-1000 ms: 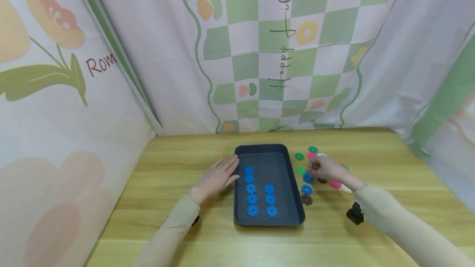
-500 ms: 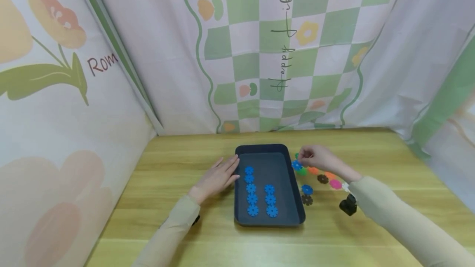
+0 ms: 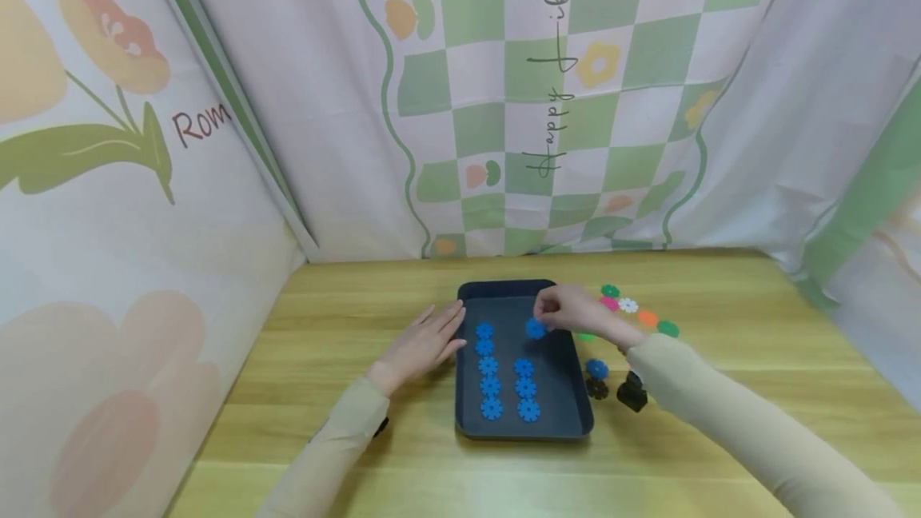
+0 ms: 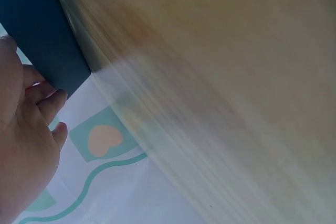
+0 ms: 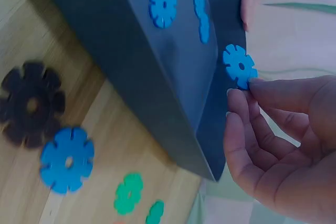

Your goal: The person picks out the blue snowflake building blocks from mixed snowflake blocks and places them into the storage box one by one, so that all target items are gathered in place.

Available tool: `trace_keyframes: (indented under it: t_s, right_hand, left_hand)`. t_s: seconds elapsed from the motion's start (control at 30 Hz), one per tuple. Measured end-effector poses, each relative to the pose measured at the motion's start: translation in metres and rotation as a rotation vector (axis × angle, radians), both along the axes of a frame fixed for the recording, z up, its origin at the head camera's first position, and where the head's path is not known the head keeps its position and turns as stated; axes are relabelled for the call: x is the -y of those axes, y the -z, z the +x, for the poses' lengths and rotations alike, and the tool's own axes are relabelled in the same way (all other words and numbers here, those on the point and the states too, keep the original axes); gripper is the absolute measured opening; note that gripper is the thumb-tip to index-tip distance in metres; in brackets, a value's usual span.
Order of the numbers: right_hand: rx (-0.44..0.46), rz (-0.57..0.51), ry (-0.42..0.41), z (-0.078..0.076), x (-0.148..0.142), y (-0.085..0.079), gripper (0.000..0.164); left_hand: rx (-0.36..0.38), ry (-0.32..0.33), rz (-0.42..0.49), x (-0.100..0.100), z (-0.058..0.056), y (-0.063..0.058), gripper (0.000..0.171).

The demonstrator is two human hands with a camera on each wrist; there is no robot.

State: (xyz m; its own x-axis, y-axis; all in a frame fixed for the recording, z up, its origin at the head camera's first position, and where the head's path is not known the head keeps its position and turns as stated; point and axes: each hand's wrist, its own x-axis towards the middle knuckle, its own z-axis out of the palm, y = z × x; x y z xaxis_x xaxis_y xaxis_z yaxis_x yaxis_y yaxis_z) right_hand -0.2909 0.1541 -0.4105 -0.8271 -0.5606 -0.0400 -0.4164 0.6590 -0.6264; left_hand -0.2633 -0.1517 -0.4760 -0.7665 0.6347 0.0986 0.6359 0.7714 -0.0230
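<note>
Between thumb and fingertips my right hand (image 3: pixel 576 312) pinches a blue snowflake disc (image 5: pixel 240 66), held above the far right part of a dark grey tray (image 3: pixel 507 422). Inside the tray lie two columns of blue snowflake discs: a longer one (image 3: pixel 488 365) on the left and a shorter column of three (image 3: pixel 526 387) on the right. My left hand (image 3: pixel 420 344) lies against the tray's left rim with its fingers stretched out. In the left wrist view, fingers (image 4: pixel 50 106) touch the tray's dark wall (image 4: pixel 44 30).
On the table right of the tray lie a blue disc (image 3: pixel 596 369) and a brown disc (image 3: pixel 596 388). Farther back are green (image 3: pixel 610 291), white (image 3: pixel 628 305), orange (image 3: pixel 647 318) and pink (image 3: pixel 608 304) discs. A patterned curtain (image 3: pixel 532 102) hangs behind the table.
My right hand has lifted a blue disc from the loose ones on the table and carried it left over the tray. My left hand has stayed at the rim.
</note>
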Motion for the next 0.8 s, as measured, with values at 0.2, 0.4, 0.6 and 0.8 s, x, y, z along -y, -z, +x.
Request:
trace_keyframes:
  t_s: [0.2,0.4,0.6,0.8]
  right_hand:
    - [-0.007,0.038,-0.027,-0.002,0.016,0.010,0.012]
    - [0.011,0.081,-0.031,-0.002,0.021,0.019,0.013]
    - [0.030,0.106,-0.032,-0.003,0.023,0.021,0.013]
    - [0.051,0.128,-0.010,-0.005,0.026,0.024,0.012]
  left_hand:
    - [0.027,-0.003,0.008,-0.001,0.001,-0.003,0.060]
    - [0.026,0.002,0.009,-0.001,0.002,-0.004,0.060]
    - [0.028,-0.003,0.006,-0.001,0.002,-0.005,0.060]
    - [0.018,0.000,0.003,0.000,0.000,-0.003,0.060]
